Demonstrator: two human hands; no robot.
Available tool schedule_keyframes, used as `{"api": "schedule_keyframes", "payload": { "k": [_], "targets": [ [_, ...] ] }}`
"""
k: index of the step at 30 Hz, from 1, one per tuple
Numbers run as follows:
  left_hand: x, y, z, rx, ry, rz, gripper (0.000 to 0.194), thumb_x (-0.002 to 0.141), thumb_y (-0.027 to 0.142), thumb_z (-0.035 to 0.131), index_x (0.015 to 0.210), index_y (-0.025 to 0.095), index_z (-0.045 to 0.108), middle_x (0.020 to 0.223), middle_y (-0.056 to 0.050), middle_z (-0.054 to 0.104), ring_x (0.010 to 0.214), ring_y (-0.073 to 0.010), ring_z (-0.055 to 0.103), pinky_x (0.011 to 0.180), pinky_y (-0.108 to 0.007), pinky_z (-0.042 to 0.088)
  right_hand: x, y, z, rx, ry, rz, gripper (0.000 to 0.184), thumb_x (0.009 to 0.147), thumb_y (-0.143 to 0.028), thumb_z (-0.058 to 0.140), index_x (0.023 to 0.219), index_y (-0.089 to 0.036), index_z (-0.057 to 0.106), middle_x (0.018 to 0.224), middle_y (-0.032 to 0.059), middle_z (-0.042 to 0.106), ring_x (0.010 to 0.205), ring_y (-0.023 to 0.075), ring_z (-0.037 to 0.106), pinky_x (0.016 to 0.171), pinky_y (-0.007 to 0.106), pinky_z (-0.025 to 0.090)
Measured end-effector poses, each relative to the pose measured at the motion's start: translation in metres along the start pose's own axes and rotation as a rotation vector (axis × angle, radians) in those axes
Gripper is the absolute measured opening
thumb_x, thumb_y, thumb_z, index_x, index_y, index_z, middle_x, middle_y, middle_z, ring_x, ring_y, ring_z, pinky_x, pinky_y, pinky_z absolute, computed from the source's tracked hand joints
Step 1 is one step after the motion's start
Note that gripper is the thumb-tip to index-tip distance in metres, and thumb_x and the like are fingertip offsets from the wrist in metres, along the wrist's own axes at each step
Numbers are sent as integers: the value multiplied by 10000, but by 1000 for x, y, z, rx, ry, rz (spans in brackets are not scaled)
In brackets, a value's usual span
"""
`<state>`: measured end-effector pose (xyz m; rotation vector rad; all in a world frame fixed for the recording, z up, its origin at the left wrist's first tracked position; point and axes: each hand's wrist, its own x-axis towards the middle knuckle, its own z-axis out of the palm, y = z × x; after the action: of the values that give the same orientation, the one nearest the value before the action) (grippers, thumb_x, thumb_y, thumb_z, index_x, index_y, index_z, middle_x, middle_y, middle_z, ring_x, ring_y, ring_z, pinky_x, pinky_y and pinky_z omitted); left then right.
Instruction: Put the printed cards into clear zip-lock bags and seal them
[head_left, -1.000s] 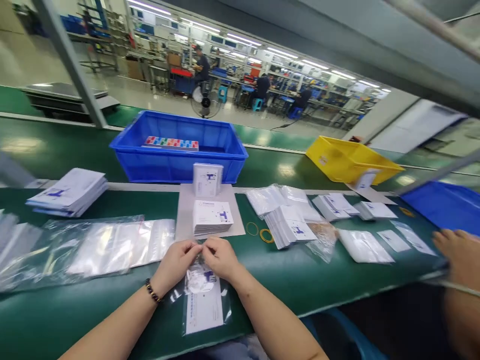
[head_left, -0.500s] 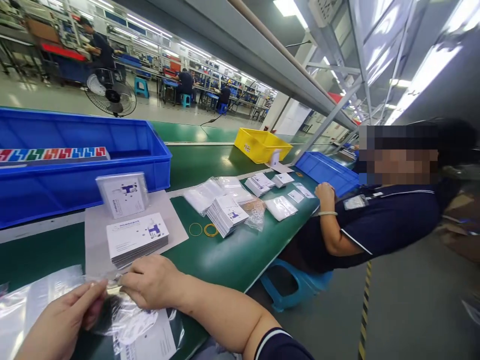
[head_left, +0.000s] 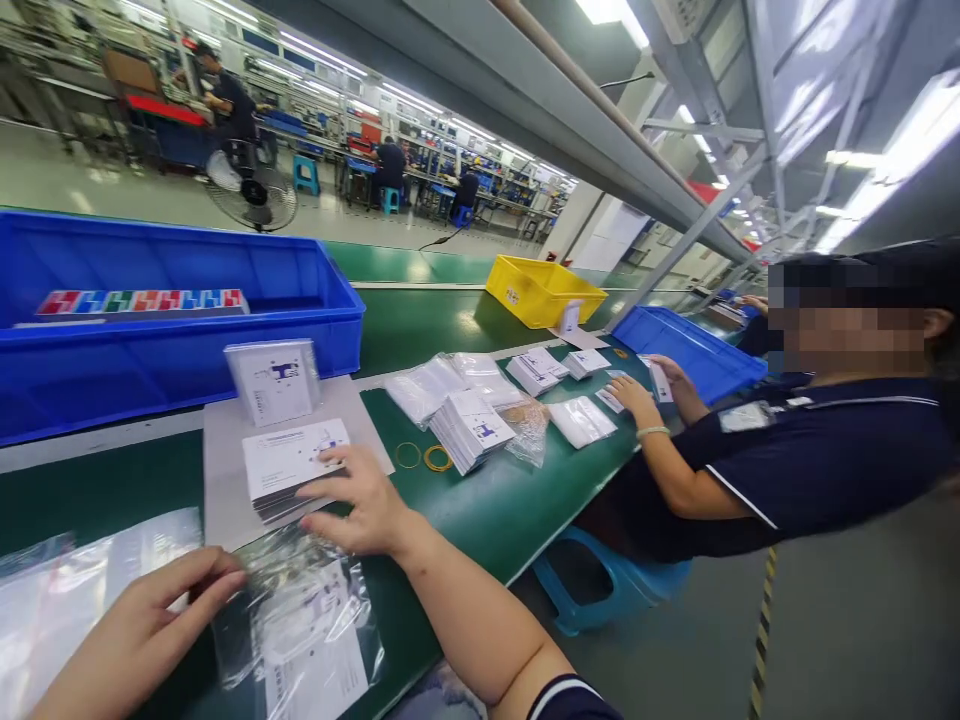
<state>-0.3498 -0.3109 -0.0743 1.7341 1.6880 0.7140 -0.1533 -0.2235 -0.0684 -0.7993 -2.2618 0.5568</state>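
My left hand [head_left: 161, 615] pinches the upper left edge of a clear plastic bag [head_left: 247, 640] at the front of the bench. A white printed card [head_left: 319, 650] with a purple design lies inside or under that bag; I cannot tell which. My right hand [head_left: 360, 500] is open, fingers spread at the right side of a stack of white printed cards [head_left: 289, 455]. Its fingertips appear to touch the stack. Behind the stack, a bagged pack of the same cards [head_left: 271, 385] stands upright on a grey sheet [head_left: 225, 495]. More clear bags [head_left: 112, 570] lie by my left hand.
A blue bin [head_left: 300, 350] holds a colourful printed box [head_left: 142, 303]. Yellow rubber bands [head_left: 437, 458], card stacks [head_left: 469, 430] and bagged packs [head_left: 427, 390] lie to the right. Beyond stand a yellow bin [head_left: 540, 295] and a co-worker [head_left: 810, 460] handling small cards.
My right hand has left the bag and moved up and right to the card stack, its fingers spreading. The bag now lies flatter. The co-worker's hands have come together over cards.
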Motion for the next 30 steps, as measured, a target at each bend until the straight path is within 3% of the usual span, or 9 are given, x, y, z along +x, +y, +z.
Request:
{"api": "schedule_keyframes", "payload": {
  "k": [1,4,8,14,17,22,25,30],
  "targets": [
    [-1,3,0,-23,-73,-14,356,702,550,435,594,245,583,596,28,600,604,-176,536,574,-273,441,0,4,3,-24,69,59,204,673,-338,652,820,-197,650,1121,76,502,1084,189,437,932,324,340],
    [-1,11,1,-83,-114,-35,350,734,492,429,601,193,554,620,-6,580,627,-170,520,584,-256,416,1,20,13,-6,155,305,278,707,-329,608,952,-203,651,1241,109,433,1192,263,337,974,434,278],
    [0,16,7,-148,-147,-55,270,759,392,437,658,172,555,668,-12,572,660,-156,511,596,-236,401,4,38,18,246,208,557,330,739,-297,534,1035,-180,621,1153,112,545,1086,247,484,927,399,363],
    [0,17,15,-205,-172,6,213,769,286,438,665,156,571,693,-13,571,672,-138,510,636,-233,398,7,40,11,583,553,602,249,675,-280,567,857,-139,663,850,59,679,790,195,618,784,352,476],
    [1,17,17,-247,-165,30,193,764,259,457,675,155,594,717,-18,577,675,-133,517,652,-235,404,8,33,5,793,586,568,239,652,-261,590,864,-158,631,696,6,662,605,147,610,656,332,513],
    [2,13,18,-397,-69,-15,156,728,272,531,693,159,633,797,-37,596,750,-158,544,678,-248,424,6,22,-4,823,325,542,205,627,-209,604,825,-171,638,630,-10,637,509,112,554,521,266,481],
    [1,13,20,-480,-27,-49,160,719,281,551,675,157,643,775,-39,590,737,-160,546,648,-245,430,4,18,-7,720,107,527,121,648,-188,567,728,-172,657,632,-3,625,533,110,539,546,260,458],
    [1,17,30,-577,114,-10,162,718,277,563,647,156,644,766,-44,580,733,-154,541,660,-259,440,2,9,-7,622,-510,266,119,693,-210,562,669,-176,673,778,25,597,723,132,547,683,264,424]
  ]
}}
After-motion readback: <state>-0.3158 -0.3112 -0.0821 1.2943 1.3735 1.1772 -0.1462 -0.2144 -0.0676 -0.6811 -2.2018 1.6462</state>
